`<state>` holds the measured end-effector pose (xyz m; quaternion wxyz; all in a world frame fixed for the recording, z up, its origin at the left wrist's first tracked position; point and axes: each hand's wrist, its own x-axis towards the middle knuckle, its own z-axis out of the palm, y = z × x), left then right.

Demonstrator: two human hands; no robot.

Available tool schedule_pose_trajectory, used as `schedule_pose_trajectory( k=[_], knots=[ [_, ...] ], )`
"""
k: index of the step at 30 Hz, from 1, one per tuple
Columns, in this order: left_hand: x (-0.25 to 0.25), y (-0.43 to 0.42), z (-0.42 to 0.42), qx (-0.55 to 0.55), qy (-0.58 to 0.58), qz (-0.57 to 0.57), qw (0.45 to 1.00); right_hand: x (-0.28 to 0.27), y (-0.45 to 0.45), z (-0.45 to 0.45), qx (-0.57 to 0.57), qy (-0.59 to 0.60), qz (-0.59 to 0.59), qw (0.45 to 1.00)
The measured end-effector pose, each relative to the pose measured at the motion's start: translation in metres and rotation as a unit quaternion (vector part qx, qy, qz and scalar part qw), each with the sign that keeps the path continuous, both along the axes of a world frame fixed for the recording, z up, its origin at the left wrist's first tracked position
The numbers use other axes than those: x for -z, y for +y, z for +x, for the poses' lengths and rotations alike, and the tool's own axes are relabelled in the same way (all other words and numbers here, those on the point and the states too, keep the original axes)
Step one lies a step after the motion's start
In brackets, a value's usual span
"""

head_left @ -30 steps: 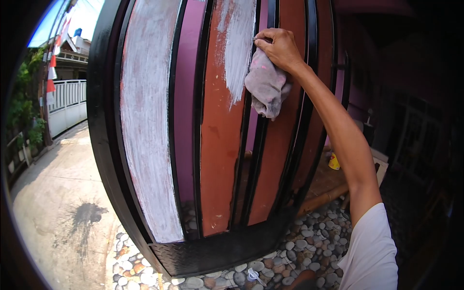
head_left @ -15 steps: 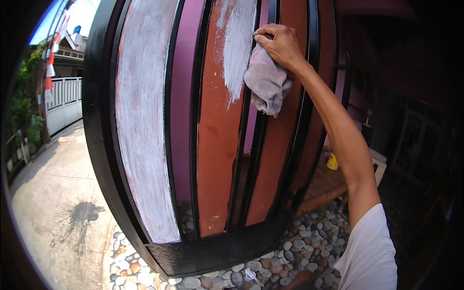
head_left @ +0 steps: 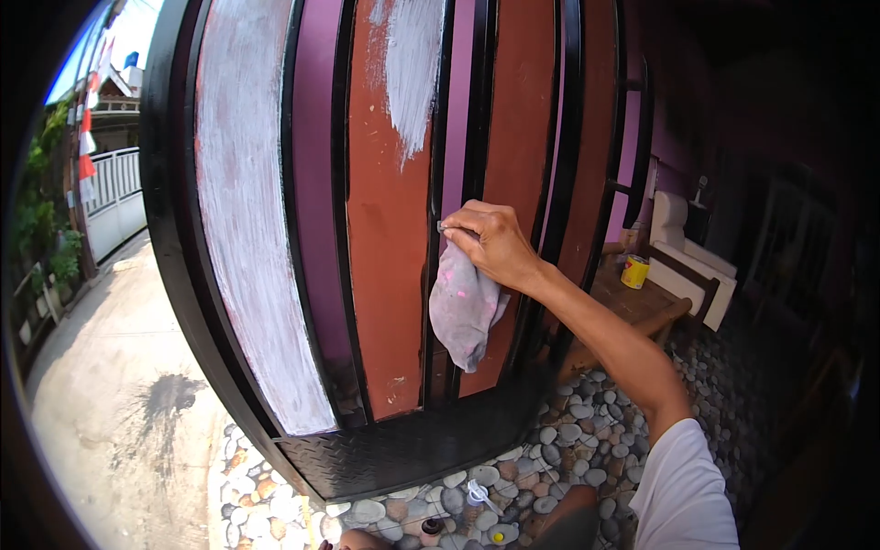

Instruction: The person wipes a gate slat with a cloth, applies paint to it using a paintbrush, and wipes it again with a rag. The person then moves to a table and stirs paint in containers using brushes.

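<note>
My right hand [head_left: 490, 240] is closed, pinching a grey cloth [head_left: 465, 302] with pink and dark stains near its top corner. The cloth hangs down in front of the black bars of a metal gate [head_left: 394, 463]. Beside the hand is a rust-red panel [head_left: 390, 266] with a patch of white paint [head_left: 412, 78] brushed on its upper part. Further left, another panel [head_left: 243, 183] is coated in streaky white along its length. My left hand is not in view.
A yellow can [head_left: 634, 271] stands on a wooden table [head_left: 610, 302] to the right, near a pale chair [head_left: 687, 243]. On the pebble-patterned floor [head_left: 587, 435] lie a white object [head_left: 478, 493] and a small dark bottle [head_left: 431, 530]. A concrete lane [head_left: 101, 367] runs at left.
My right hand has moved down along the gate with the cloth still pinched in it. The view has shifted, bringing more of the floor and the table into sight.
</note>
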<state>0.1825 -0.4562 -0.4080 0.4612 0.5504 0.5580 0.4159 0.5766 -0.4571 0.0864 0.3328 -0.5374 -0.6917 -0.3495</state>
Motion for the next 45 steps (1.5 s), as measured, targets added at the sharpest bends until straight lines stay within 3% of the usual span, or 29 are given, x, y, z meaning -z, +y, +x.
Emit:
schedule_pose_trajectory(
  k=[1,3,4,6,7,10,16,19,21,24,26,28,30,35,39,42,44,45],
  knots=[
    [-0.010,-0.004,0.010,-0.012,-0.080,-0.002,0.997,0.013,-0.008,-0.001,-0.023,0.091,0.002,0.996],
    [-0.022,0.001,0.034,0.047,-0.047,0.077,0.995,0.039,-0.031,-0.004,-0.026,0.285,-0.048,0.957],
    [-0.053,0.001,0.050,0.088,-0.069,0.117,0.987,0.054,-0.039,0.000,-0.026,0.297,-0.053,0.953],
    [-0.106,0.000,0.078,0.161,-0.114,0.109,0.974,0.090,-0.051,0.009,-0.181,0.512,-0.123,0.831],
    [-0.114,0.005,0.095,0.192,-0.205,0.073,0.957,0.103,-0.060,0.009,-0.196,0.528,-0.146,0.813],
    [-0.169,0.002,0.140,0.224,-0.245,0.166,0.929,0.141,-0.080,0.002,-0.220,0.580,-0.179,0.764],
    [-0.229,-0.023,0.193,0.278,-0.208,0.265,0.900,0.200,-0.104,-0.009,-0.292,0.631,-0.239,0.678],
    [-0.226,-0.032,0.210,0.336,-0.219,0.204,0.893,0.224,-0.110,-0.006,-0.294,0.652,-0.225,0.662],
    [-0.213,-0.026,0.223,0.416,-0.239,0.088,0.873,0.239,-0.110,0.001,-0.269,0.667,-0.217,0.661],
    [-0.203,-0.023,0.242,0.407,-0.248,0.039,0.878,0.258,-0.107,0.017,-0.298,0.686,-0.186,0.637],
    [-0.214,-0.030,0.262,0.376,-0.306,0.004,0.874,0.258,-0.108,0.029,-0.281,0.708,-0.179,0.623],
    [-0.232,-0.035,0.269,0.364,-0.285,-0.085,0.883,0.251,-0.111,0.038,-0.267,0.758,-0.157,0.575],
    [-0.238,-0.040,0.280,0.336,-0.305,-0.068,0.888,0.247,-0.123,0.048,-0.262,0.786,-0.193,0.527],
    [-0.297,-0.061,0.277,0.295,-0.378,-0.259,0.838,0.203,-0.138,0.033,-0.261,0.838,-0.181,0.444],
    [-0.319,-0.076,0.265,0.259,-0.353,-0.360,0.824,0.139,-0.144,0.013,-0.284,0.839,-0.156,0.437],
    [-0.350,-0.092,0.253,0.240,-0.337,-0.391,0.822,0.114,-0.150,-0.003,-0.218,0.811,-0.170,0.516],
    [-0.382,-0.099,0.242,0.244,-0.194,-0.410,0.857,0.081,-0.154,-0.009,-0.197,0.802,-0.157,0.542],
    [-0.396,-0.101,0.236,0.247,-0.179,-0.396,0.866,0.057,-0.156,-0.013,-0.177,0.802,-0.151,0.550]
  ],
)
